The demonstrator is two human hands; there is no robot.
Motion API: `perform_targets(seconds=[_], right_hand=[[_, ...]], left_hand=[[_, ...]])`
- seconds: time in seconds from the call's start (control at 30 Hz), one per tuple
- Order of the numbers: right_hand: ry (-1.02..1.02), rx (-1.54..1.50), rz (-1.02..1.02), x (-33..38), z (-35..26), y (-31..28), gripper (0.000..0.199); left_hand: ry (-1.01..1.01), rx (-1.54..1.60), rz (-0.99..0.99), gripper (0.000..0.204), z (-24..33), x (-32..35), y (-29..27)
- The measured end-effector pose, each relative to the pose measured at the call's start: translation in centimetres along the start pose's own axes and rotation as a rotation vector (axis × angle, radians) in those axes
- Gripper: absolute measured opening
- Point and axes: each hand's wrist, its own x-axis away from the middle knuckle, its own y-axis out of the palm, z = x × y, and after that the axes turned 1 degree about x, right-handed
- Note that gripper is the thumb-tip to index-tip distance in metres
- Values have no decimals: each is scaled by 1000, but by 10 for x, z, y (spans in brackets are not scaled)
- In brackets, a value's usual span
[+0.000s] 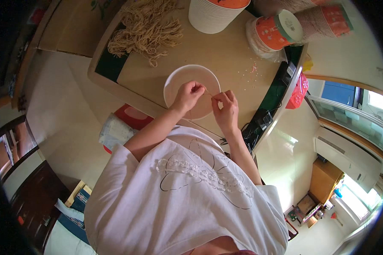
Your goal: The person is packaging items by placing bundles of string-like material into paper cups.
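Note:
Both hands meet over a round white tub near the table's front edge. My left hand pinches one part of a thin tan string, thumb against forefinger. A short way to the right, my right hand pinches the same string, and a short stretch of it runs between the two hands. A thin strand also hangs below my left hand, in front of the tub. The tub's contents are hard to make out. A loose heap of tan twine lies at the far left of the table.
A tall stack of white paper cups stands at the back. Orange patterned cups lie in plastic at the back right. Small pink beads are scattered on the tabletop. Black cables and an adapter line the right edge.

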Motion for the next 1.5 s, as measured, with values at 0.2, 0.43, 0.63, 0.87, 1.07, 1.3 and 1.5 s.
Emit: perform_targets(seconds=[0.2, 0.43, 0.63, 0.87, 1.07, 1.3, 1.5], right_hand=[[9, -6, 14, 0, -2, -2, 9], [87, -105, -2, -3, -14, -7, 36], [101, -182, -43, -13, -3, -4, 38], [307, -385, 23, -15, -4, 8, 16], [219, -359, 53, -15, 5, 10, 10], [304, -387, 21, -12, -14, 2, 14], [296, -454, 88, -12, -10, 5, 15]], left_hand=[[103, -415, -293, 16, 12, 0, -19], [462, -667, -243, 8, 93, 8, -11], [384, -597, -242, 7, 74, -32, -3], [334, -418, -164, 6, 53, -28, 2], [436, -517, -174, 8, 51, -26, 4], [246, -371, -42, 10, 46, -28, 8], [422, -322, -85, 7, 54, -20, 11]])
